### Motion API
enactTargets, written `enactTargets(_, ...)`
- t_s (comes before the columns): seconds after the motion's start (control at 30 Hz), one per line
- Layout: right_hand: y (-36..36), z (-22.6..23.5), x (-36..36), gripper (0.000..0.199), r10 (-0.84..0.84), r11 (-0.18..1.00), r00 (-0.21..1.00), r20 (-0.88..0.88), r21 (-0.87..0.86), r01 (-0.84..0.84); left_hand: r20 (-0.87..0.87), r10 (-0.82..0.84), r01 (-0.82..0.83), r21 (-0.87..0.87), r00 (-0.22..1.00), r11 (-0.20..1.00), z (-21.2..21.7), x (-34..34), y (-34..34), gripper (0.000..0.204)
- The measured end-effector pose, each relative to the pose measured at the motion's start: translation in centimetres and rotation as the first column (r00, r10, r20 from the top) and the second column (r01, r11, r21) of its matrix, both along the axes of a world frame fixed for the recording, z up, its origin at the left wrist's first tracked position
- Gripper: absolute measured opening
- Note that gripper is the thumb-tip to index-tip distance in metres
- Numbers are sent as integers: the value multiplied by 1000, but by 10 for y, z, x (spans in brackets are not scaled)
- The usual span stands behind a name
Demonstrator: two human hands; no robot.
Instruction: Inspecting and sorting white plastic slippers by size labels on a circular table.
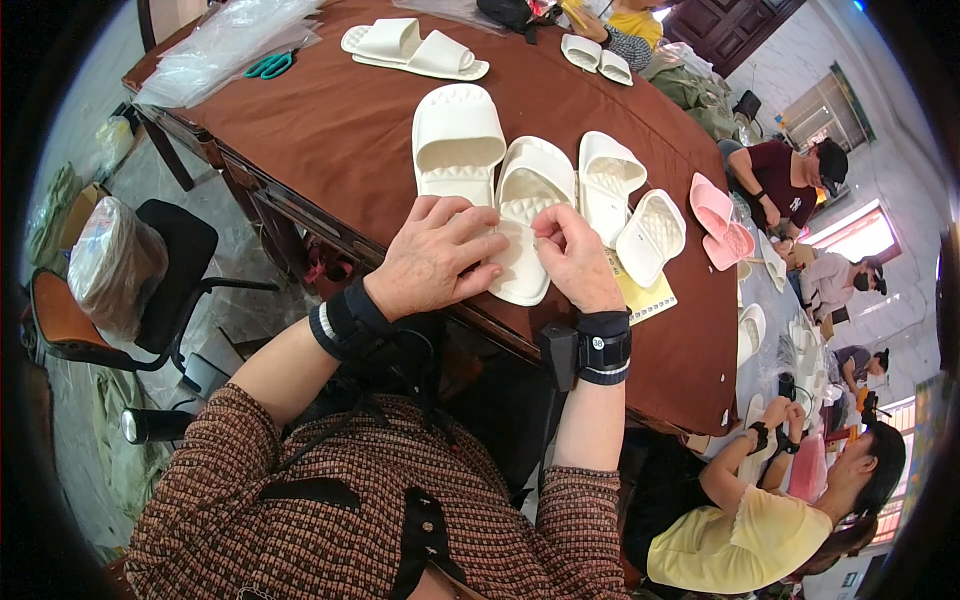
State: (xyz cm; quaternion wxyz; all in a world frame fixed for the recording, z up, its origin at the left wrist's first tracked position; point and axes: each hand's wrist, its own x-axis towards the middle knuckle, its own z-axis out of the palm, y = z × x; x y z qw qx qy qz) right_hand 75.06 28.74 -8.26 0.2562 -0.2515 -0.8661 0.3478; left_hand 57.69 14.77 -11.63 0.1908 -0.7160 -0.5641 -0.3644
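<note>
My left hand [437, 252] lies with its fingers apart over the heel ends of two white slide slippers. The left of these slippers [459, 130] points away from me, its heel end under my fingers. Beside it is a second white slipper [523, 275], with its heel end toward me. Above that slipper's footbed, my right hand [578, 258] has thumb and forefinger pinched together; whatever is between them is too small to make out. Just right of my right hand lie two smaller white slippers, one [606, 185] pointing away and the other [655, 232] at a slant.
A yellow notebook [645, 300] lies partly under the slanted slipper. Pink slippers [712, 205] are to the right on the brown-covered table [300, 160]. Teal scissors [271, 64] and clear plastic bags [215, 50] lie far left. A person in yellow [740, 530] sits close on my right.
</note>
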Motion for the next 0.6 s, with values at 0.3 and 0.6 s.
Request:
enactTargets(0.3, -1, 1, 0, 15, -60, 998, 990, -129, -17, 58, 8, -4, 4, -2, 1000, 1000, 1, 0, 0, 31)
enactTargets(0.6, -7, 8, 3, 19, -105, 976, 978, -178, 172, 136, 1, -4, 4, 2, 1000, 1000, 1, 0, -1, 30)
